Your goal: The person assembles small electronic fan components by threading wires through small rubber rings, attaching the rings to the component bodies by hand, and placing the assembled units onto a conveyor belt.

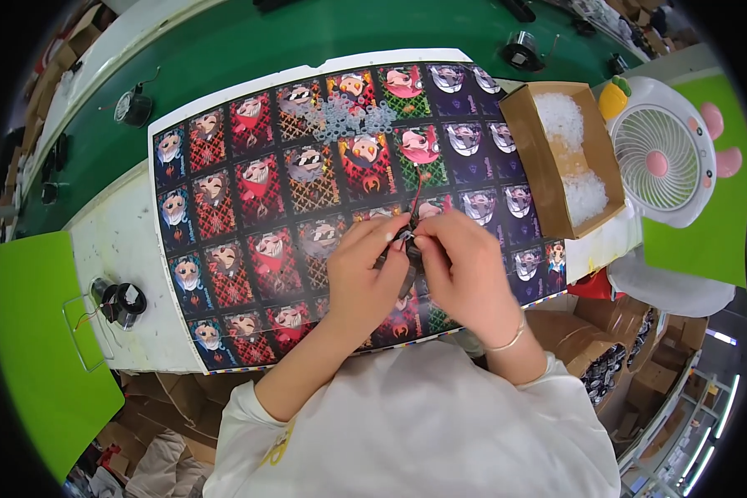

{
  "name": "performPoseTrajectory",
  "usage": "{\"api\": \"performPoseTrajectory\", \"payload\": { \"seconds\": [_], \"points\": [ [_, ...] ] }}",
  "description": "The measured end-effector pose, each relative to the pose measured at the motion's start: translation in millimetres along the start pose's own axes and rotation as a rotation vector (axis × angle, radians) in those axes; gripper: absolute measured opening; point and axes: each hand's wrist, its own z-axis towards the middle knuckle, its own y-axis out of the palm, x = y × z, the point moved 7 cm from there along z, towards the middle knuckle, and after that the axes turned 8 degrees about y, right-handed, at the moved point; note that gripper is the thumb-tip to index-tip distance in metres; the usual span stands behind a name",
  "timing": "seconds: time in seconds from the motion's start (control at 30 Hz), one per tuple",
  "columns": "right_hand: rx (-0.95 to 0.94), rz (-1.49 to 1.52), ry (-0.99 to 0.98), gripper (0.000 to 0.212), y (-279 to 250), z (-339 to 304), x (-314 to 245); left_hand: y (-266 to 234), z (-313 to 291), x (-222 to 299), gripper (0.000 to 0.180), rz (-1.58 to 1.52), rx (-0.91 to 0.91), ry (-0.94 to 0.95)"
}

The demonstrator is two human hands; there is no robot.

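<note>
Both of my hands meet over the printed sheet, closed around a small black part with wires [407,284]. A thin red wire rises from it, and a small pale piece shows at the fingertips. My left hand [362,267] grips it from the left, thumb and fingers pinched together. From the other side my right hand [468,267] pinches at the same spot, close to the wire. Fingers cover most of the part, so its full shape is hidden. Beyond the hands, a scatter of small translucent rings [349,118] lies on the printed sheet [253,214].
Right of the sheet stands an open cardboard box [549,192] holding translucent white pieces, beside a white fan [657,158]. A black motor-like unit with wires [126,304] sits at left. Similar units [133,108] rest on the green belt [224,54] at the back.
</note>
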Motion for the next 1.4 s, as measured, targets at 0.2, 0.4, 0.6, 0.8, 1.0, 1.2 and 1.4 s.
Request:
{"api": "performPoseTrajectory", "payload": {
  "seconds": [0.2,0.4,0.6,0.8,1.0,1.2,1.4],
  "points": [
    [-0.456,-0.104,-0.138,0.009,-3.4,52.5,-0.7,0.5,1.9,6.6,0.028,0.023,-0.012,0.079],
    [-0.689,-0.264,-0.149,0.007,1.0,56.4,-3.8,-3.7,1.1,2.6,0.027,-0.003,-0.013,0.082],
    [0.139,-0.306,-0.05,0.027,-48.2,33.7,42.3,-20.8,-3.0,13.3,0.031,-0.045,-0.029,0.11],
    [-0.291,0.437,-0.226,0.083,19.9,25.3,-43.9,-69.7,4.5,55.6,0.058,-0.224,0.29,0.285],
    [0.21,-0.14,-0.014,0.068,22.2,237.0,10.5,-118.8,-39.0,179.7,0.039,0.172,0.391,1.154],
    [-0.053,-0.479,0.119,0.106,51.6,312.3,75.2,-127.3,-54.7,213.3,0.036,0.227,0.236,1.315],
    [0.12,-1.075,0.662,0.065,-46.1,292.4,135.5,-121.9,-32.6,131.6,0.024,0.012,-0.087,0.541]
  ]
}}
